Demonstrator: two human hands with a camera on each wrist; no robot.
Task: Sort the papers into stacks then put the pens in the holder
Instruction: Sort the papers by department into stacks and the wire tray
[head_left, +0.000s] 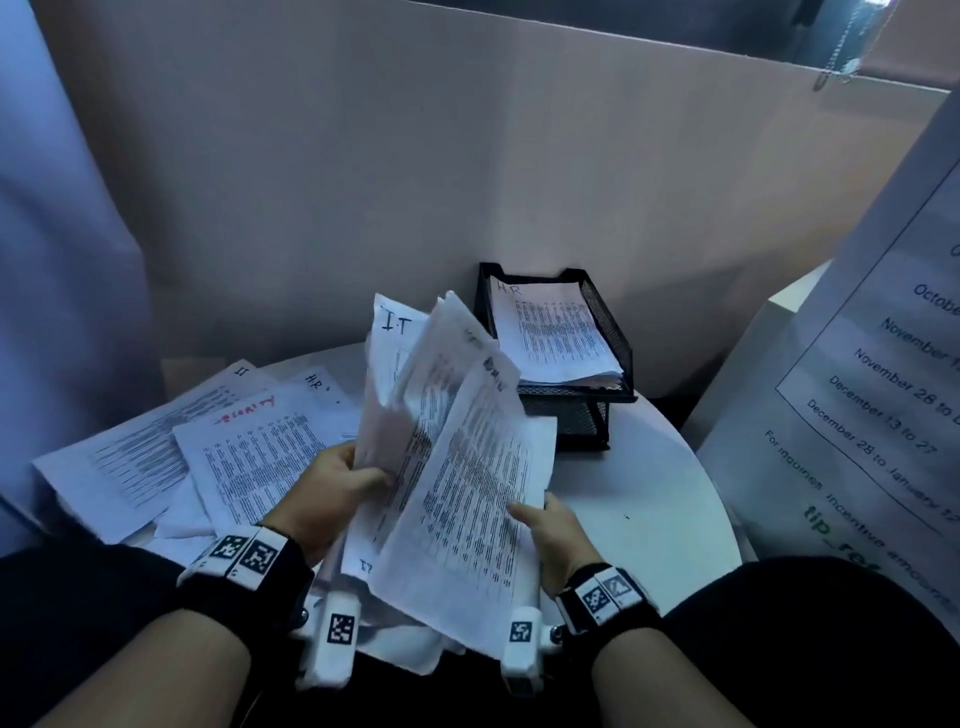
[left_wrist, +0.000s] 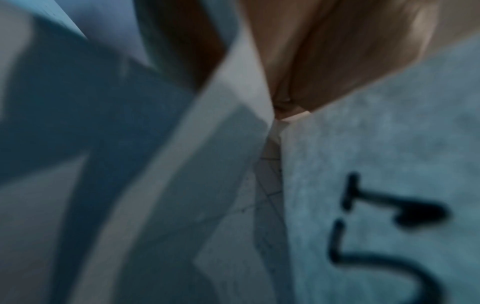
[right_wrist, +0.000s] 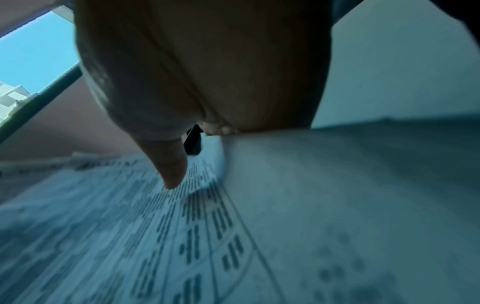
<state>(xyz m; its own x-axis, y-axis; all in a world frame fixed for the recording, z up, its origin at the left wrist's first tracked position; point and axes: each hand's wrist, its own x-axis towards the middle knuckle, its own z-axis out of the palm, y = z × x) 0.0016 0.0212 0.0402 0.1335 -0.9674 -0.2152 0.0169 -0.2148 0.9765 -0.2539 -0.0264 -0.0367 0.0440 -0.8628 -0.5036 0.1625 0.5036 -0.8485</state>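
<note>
Both hands hold a fanned bundle of printed papers (head_left: 447, 441) above the round white table (head_left: 649, 483). My left hand (head_left: 337, 483) grips the bundle's left side, thumb on top; one sheet there is marked "IT" (head_left: 396, 325). My right hand (head_left: 550, 530) pinches the front sheet's right edge, its thumb (right_wrist: 171, 164) lying on the printed page (right_wrist: 130, 236). The left wrist view shows blurred sheets (left_wrist: 363, 185) with handwriting close up. A black mesh tray (head_left: 608, 332) at the back holds a stack labelled "HR" (head_left: 550, 332). No pens or holder are in view.
Loose sheets (head_left: 197, 447) marked "IT", "HR" and a red word lie spread on the table's left. A beige partition (head_left: 415, 182) stands behind. A large printed notice (head_left: 883, 389) leans at the right. Bare tabletop shows right of my hands.
</note>
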